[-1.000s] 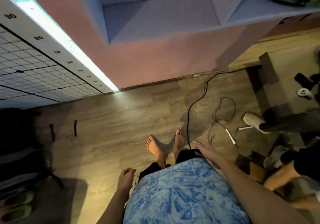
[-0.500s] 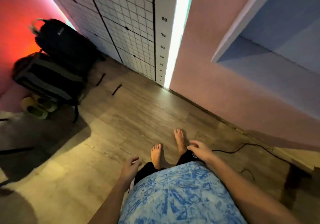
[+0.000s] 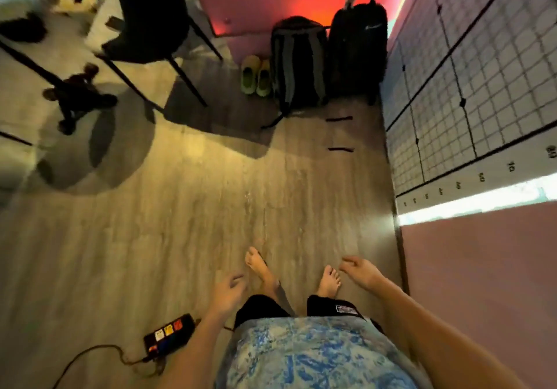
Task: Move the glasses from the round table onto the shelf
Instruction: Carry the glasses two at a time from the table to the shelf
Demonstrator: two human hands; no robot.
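Both the left hand [image 3: 224, 293] and right hand [image 3: 360, 271] hang loosely spread, holding nothing. Likely walking to fetch glasses; the next move calls for finding the table, possibly up-left.

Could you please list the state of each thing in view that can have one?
left hand: empty, fingers loosely curled.
right hand: empty, open.
grey backpack: upright on the floor.
black backpack: upright against the wall.
green slippers: paired, unworn.
power strip: on the floor, cable attached.

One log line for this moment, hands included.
left hand: empty, open | right hand: empty, open | glasses: not in view | person standing on floor
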